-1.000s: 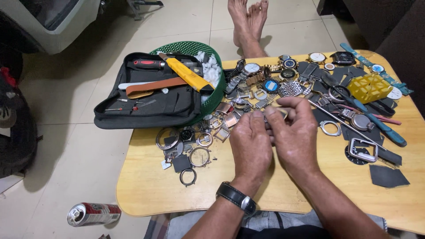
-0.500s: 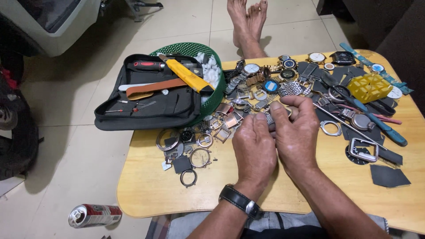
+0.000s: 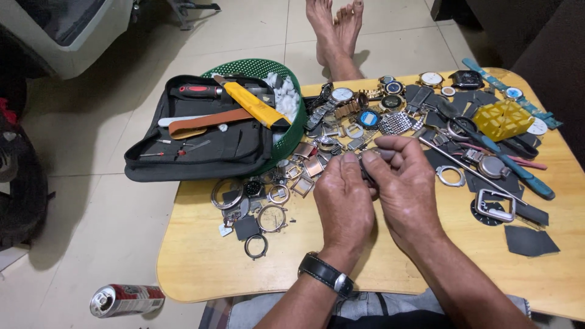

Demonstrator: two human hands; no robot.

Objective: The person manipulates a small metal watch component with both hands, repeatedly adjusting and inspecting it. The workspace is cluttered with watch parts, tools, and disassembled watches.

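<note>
Drawn closer together than half a second ago — left hand point(image 3: 344, 198) and right hand point(image 3: 405, 186), fingertips pinching a small dark watch part point(image 3: 367, 173) above the table; exact grip hidden. Suggests fine fitting work under way. Around: low wooden table point(image 3: 201, 268) strewn with watch cases and straps, black tool pouch point(image 3: 195, 143), green basket point(image 3: 259, 67) — tiled floor point(image 3: 79, 201), crushed can point(image 3: 125, 300).
</note>
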